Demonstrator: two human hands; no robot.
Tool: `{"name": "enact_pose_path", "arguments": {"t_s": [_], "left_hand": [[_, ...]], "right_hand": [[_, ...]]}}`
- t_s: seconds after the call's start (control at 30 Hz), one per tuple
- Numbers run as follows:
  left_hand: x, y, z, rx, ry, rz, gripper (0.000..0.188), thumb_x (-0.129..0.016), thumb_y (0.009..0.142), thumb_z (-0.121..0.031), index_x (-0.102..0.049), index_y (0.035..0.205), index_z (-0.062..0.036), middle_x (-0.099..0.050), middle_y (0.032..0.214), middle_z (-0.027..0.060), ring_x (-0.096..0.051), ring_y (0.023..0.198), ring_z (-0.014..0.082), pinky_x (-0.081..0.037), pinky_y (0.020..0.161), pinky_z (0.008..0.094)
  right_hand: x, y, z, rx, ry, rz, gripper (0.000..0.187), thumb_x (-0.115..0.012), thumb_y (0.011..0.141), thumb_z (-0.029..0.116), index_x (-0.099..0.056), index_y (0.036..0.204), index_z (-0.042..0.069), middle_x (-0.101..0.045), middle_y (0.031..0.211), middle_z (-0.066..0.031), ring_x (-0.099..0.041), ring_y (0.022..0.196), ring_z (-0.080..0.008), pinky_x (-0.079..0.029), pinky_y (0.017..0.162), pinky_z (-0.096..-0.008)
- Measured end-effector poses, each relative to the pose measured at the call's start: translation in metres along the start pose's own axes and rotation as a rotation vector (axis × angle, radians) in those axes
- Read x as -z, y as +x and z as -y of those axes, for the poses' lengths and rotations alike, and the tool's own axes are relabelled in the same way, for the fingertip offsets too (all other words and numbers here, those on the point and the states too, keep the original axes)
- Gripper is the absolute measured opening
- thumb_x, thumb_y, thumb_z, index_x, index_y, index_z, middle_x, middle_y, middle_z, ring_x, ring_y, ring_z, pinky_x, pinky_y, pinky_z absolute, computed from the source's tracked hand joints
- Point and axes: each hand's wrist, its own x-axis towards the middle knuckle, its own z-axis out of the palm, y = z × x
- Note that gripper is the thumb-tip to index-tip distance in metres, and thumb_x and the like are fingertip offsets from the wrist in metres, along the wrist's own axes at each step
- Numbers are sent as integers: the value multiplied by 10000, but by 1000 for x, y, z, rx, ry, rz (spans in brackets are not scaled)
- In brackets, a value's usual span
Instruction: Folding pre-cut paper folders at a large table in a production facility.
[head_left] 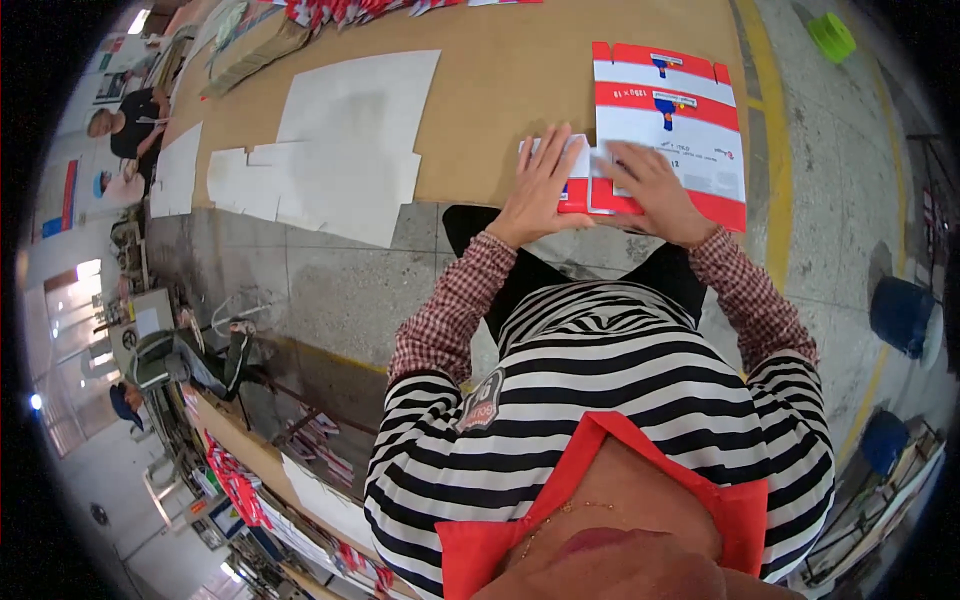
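Observation:
A flat red and white printed carton (718,182) lies at the table's right front corner, with slots cut in its far edge. My left hand (545,188) rests with its fingers stretched out on a narrower red and white carton flap (577,190) at the carton's left side. Over the carton's near left part lies my right hand (655,195), fingers extended and slightly smeared by motion. Both palms press down close together at the near edge. Whether the flap is joined to the carton is hidden under the hands.
Large white cardboard sheets (350,130) overhang the brown tabletop's (510,70) near edge at left. Behind them sit a cardboard stack (258,50) and a red and white heap (345,10). A green basin (831,37) and blue container (903,315) stand at right. Other people are at left.

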Motion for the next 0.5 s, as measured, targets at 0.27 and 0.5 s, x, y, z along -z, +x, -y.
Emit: {"name": "enact_pose_path", "arguments": {"t_s": [0.27,0.5], "left_hand": [[-22,14,14,53,91,91,1016,-418,750,-761,-276,1421,-12,-222,1483,218,-214,1368,384,-127,1093,556],[-31,32,8,159,307,114,867,-516,798,-642,-340,1402,-45,-217,1478,248,-177,1362,451,-136,1059,628]], "right_hand": [[-10,-12,-17,-175,3,-123,802,-780,642,250,-437,1351,102,-345,1435,-130,-312,1325,-323,-293,1075,-458],[-1,-39,-25,-143,56,-73,577,-707,764,214,-518,1294,87,-410,1407,-129,-364,1305,-316,-319,1067,-424]]}}
